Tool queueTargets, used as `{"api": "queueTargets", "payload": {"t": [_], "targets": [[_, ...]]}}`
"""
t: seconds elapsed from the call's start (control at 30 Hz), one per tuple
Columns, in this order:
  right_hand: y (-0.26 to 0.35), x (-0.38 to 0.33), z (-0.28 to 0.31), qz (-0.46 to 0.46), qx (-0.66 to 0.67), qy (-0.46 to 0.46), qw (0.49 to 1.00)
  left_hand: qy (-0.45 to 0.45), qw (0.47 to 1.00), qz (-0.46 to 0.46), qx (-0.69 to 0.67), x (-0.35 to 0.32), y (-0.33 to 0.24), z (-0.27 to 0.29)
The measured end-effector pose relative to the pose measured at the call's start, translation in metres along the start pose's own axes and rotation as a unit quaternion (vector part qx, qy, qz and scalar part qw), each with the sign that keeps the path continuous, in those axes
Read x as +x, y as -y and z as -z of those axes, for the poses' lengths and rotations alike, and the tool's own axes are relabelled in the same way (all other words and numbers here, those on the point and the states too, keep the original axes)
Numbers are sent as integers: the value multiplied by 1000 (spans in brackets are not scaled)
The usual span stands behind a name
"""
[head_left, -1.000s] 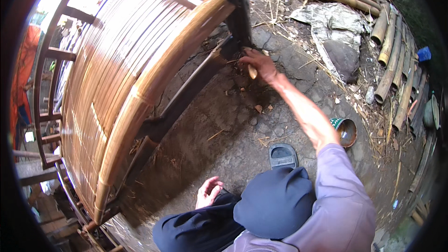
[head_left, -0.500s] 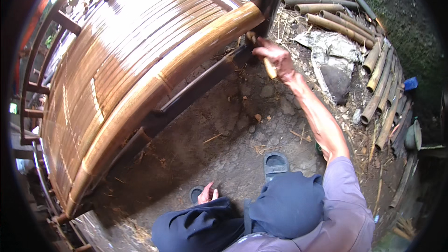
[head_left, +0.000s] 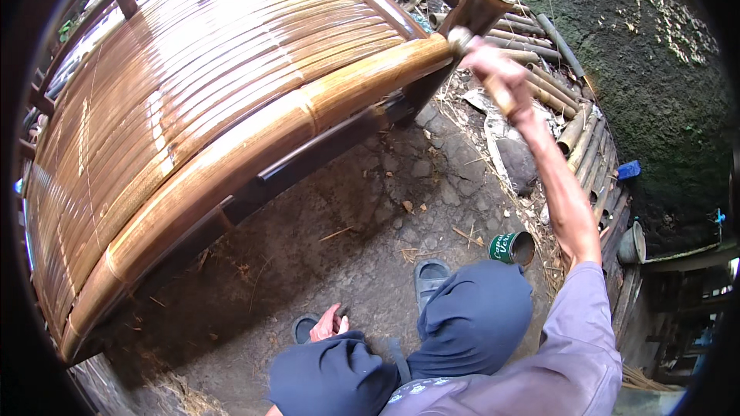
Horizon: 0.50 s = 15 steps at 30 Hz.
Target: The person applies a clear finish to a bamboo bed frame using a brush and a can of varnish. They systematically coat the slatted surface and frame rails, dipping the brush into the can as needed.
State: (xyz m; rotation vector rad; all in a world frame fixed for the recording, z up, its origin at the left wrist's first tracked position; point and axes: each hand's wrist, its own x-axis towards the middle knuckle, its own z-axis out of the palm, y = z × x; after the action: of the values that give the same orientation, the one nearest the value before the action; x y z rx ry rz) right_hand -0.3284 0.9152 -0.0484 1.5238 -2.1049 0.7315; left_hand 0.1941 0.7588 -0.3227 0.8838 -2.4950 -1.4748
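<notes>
My right hand, smeared by motion, is closed around a brush with a pale wooden handle. The brush head meets the dark bamboo corner post of a glossy bamboo bench, where the thick front rail ends. Low beside my left knee hangs my left hand. Its visible fingers are slightly apart and nothing shows in them; the knee hides part of it. The slatted seat shines with reflected light. A green tin lies or stands tilted on the ground next to my right knee.
Cut bamboo poles are stacked along the right, below a mossy wall. A crumpled pale sack and a dark stone lie near the post. A blue object rests beside the poles. The ground is bare earth.
My right hand has moved up with the brush, from beneath the rail's end to the upper corner post. The view has shifted, bringing the post's top and the green tin into sight.
</notes>
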Motion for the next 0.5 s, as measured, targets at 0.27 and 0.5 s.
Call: {"api": "queueTargets", "payload": {"t": [0.27,0.5], "targets": [[35,63,3,-25,-159,-105,981,-14,998,-50,-29,-2,18,0],[28,49,14,12,-181,-81,980,4,998,-35,-56,-5,29,-1]]}}
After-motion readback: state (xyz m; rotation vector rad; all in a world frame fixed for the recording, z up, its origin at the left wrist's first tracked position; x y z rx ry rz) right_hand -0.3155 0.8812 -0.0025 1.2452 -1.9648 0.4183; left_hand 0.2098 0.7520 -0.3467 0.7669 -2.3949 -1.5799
